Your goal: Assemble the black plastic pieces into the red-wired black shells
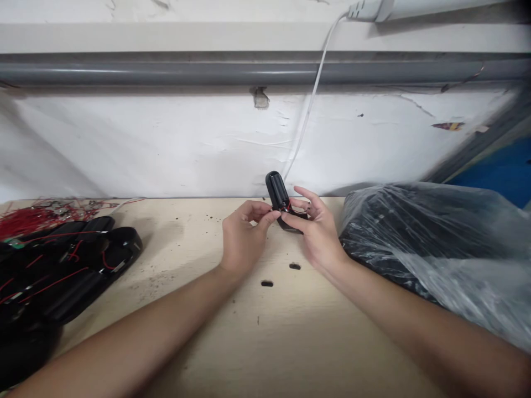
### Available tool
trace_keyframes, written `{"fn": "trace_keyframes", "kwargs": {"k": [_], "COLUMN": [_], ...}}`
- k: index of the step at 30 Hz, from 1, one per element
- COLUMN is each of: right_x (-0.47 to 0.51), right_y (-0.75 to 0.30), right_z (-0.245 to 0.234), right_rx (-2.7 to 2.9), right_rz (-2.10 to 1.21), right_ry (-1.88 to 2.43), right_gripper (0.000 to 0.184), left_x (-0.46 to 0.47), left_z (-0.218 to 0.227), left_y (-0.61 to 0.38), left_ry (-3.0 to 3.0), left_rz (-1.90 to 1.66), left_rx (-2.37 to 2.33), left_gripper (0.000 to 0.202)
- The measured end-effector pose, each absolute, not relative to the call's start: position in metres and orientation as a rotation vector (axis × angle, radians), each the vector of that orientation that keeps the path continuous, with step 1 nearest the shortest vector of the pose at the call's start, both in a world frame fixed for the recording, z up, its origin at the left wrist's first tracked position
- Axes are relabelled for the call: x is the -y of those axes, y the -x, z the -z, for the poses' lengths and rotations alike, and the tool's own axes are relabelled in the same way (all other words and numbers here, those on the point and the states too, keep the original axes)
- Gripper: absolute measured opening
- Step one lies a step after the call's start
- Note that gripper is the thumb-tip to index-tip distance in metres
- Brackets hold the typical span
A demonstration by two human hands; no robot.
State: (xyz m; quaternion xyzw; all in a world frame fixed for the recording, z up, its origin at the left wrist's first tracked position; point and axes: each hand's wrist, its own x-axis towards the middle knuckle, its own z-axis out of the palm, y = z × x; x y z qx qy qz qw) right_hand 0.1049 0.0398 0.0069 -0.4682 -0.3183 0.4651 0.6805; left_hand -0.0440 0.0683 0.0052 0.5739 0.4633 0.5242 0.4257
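Note:
Between my two hands, just above the wooden table, is a black plastic housing (277, 190) with a long rounded part tilted up and a shorter part bent toward the right. Thin red wire (289, 205) shows at the bend. My left hand (248, 232) pinches the housing's left side near the bend with thumb and forefinger. On the other side, my right hand (317, 229) grips the lower part with its thumb at the bend, the upper fingers raised. What lies right under the fingertips is too small to make out.
Several similar black housings with red wires (120, 249) are heaped at the left, beside a tangle of red wires (41, 215). At the right lies a clear plastic bag (415, 237) of black parts. A white cable (309, 110) hangs down the back wall from a power strip (369, 10).

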Motion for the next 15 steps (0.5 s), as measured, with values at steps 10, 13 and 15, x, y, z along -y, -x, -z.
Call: {"fn": "trace_keyframes", "kwargs": {"k": [10,13,15], "right_x": [-0.0378,-0.0377,-0.0381], "right_y": [-0.1092,-0.1082,-0.1075], "right_z": [-0.0071,-0.0071,-0.0068], "right_rx": [0.694,0.680,0.657], "right_rz": [-1.215,-1.222,-1.227], "right_ry": [0.948,0.939,0.938], "right_gripper": [0.079,0.076,0.077], "left_x": [-0.0614,-0.0600,-0.0604], "left_z": [-0.0087,-0.0107,-0.0120], "left_y": [0.0436,0.0433,0.0427], "left_ry": [-1.518,-1.502,-1.458], "left_rz": [-1.396,-1.407,-1.385], "left_rx": [-1.086,-1.099,-1.109], "left_gripper": [0.028,0.030,0.031]}}
